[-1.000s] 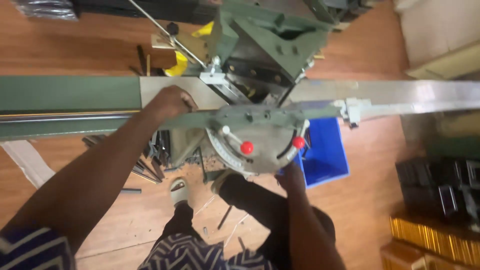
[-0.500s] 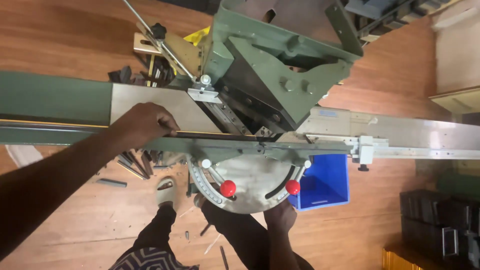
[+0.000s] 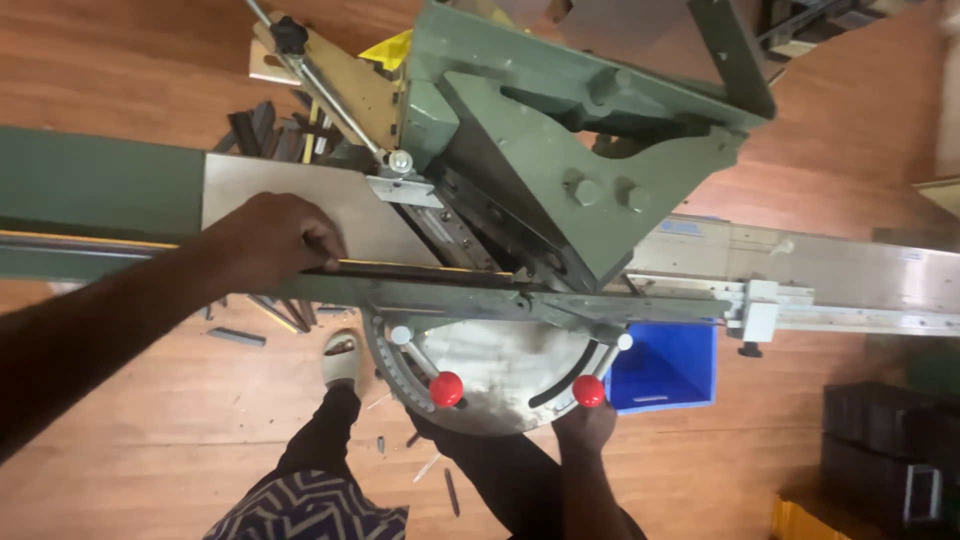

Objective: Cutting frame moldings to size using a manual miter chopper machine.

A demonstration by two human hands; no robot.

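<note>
A green mitre saw machine stands over a long metal table. My left hand presses down on a thin dark metal strip lying along the saw's fence, fingers curled over it. My right hand is below the round silver turntable, just under the right one of two red knobs, fingers closed; the grip itself is hidden. The other red knob stands free at the left.
A blue plastic bin sits on the wooden floor under the table's right side. Short dark metal offcuts lie behind and beneath the machine. Black boxes stand at the right. My sandalled foot is on the floor.
The view has drawn closer and tilted up, so the saw head fills more of the frame. My left hand stays on the strip and my right hand stays below the red knob.
</note>
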